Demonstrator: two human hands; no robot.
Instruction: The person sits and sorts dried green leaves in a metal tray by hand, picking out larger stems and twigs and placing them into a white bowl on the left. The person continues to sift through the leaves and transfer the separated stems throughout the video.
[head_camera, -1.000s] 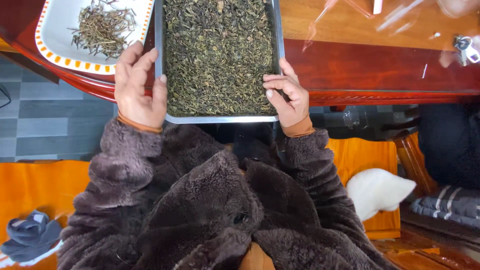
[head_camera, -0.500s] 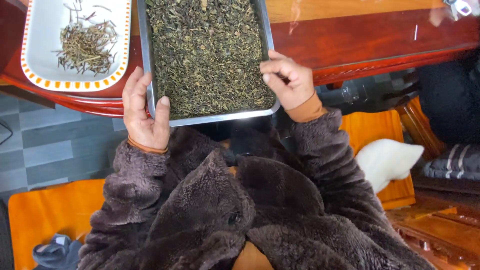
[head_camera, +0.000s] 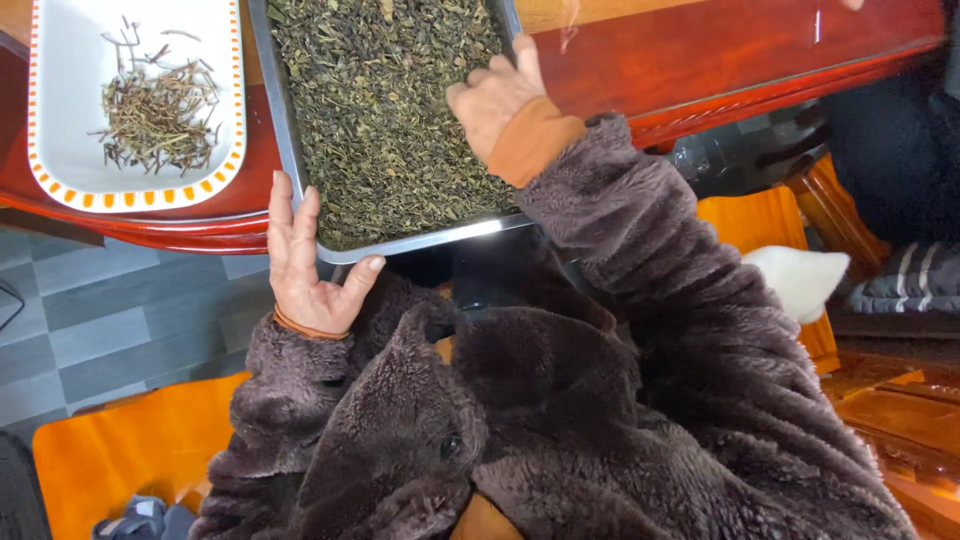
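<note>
A metal tray (head_camera: 287, 140) full of dark green dried tea leaves (head_camera: 385, 110) sticks out over the near edge of a red wooden table (head_camera: 700, 50). My left hand (head_camera: 310, 265) is at the tray's near-left corner, fingers up along the left wall and thumb against the near rim. My right hand (head_camera: 495, 95) lies on the leaves at the right side of the tray, back up, fingers bent down into them and partly hidden. Both arms are in dark brown fleece sleeves.
Left of the tray stands a white dish (head_camera: 60, 120) with an orange-spotted rim, holding a small heap of pale stems (head_camera: 155, 115). Grey floor tiles (head_camera: 110, 310) show below the table edge. Orange seat cushions (head_camera: 110, 460) and a white fluffy thing (head_camera: 800, 280) lie around me.
My right hand has left the tray's right rim and moved up onto the leaves. My left hand has slid down to the near-left corner. The tray sits slightly turned.
</note>
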